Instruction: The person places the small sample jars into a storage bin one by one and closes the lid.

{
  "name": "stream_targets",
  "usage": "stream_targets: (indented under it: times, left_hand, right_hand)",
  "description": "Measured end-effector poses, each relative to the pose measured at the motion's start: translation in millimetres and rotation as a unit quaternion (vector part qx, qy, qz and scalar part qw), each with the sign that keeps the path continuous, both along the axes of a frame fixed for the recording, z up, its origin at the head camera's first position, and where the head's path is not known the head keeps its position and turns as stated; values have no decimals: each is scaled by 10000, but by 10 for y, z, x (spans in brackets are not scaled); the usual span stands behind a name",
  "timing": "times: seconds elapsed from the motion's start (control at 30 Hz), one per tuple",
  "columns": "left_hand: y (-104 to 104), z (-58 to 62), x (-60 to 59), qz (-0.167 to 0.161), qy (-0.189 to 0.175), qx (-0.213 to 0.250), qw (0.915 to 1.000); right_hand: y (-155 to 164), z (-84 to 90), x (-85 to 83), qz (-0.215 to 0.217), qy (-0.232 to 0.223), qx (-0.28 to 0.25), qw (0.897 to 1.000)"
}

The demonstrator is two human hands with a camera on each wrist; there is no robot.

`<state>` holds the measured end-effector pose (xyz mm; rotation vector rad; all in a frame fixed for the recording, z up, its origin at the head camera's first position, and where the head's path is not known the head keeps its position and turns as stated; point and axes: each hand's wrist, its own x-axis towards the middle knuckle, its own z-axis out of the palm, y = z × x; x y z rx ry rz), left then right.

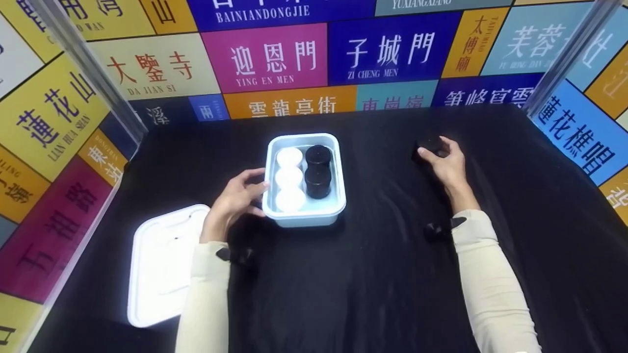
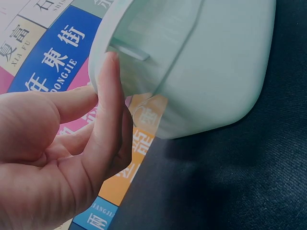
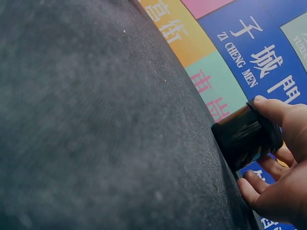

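A pale blue-green plastic box (image 1: 306, 220) stands without its lid on the black cloth. Inside it are several round-topped jars: a column of white ones (image 1: 289, 177) on the left and two black ones (image 1: 318, 181) on the right. My left hand (image 1: 235, 198) pinches the box's left rim between thumb and fingers; the left wrist view shows this hand (image 2: 72, 143) at the box's lip (image 2: 112, 28). Away to the right, my right hand (image 1: 449, 164) grips a black jar (image 3: 247, 136) by its top end, thumb on one side and fingers on the other. The jar touches the cloth or nearly so.
A white lid (image 1: 162, 264) lies flat on the black cloth (image 1: 343, 284), left of the box and partly behind my left forearm. Colourful printed panels (image 1: 274, 54) rise behind and at both sides, with clear upright edges (image 1: 564, 59) at the corners.
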<state>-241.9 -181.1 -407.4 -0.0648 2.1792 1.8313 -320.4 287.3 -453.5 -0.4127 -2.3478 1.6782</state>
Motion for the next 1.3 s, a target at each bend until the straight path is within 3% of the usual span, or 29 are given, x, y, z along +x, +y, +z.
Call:
stream_targets:
  times: [0.23,0.93,1.3]
  left_hand:
    - [1,12,6,61,-38,-94,9999]
    - [3,8,5,11,20,-77,10000]
    - [1,-2,-3,29,27,-187,9998]
  right_hand:
    - [-51,62,29,-57,-71,-55,9999]
    - [-440,636,211,887,217,412,9950]
    - [-732,895,372,1477,816,37,9857]
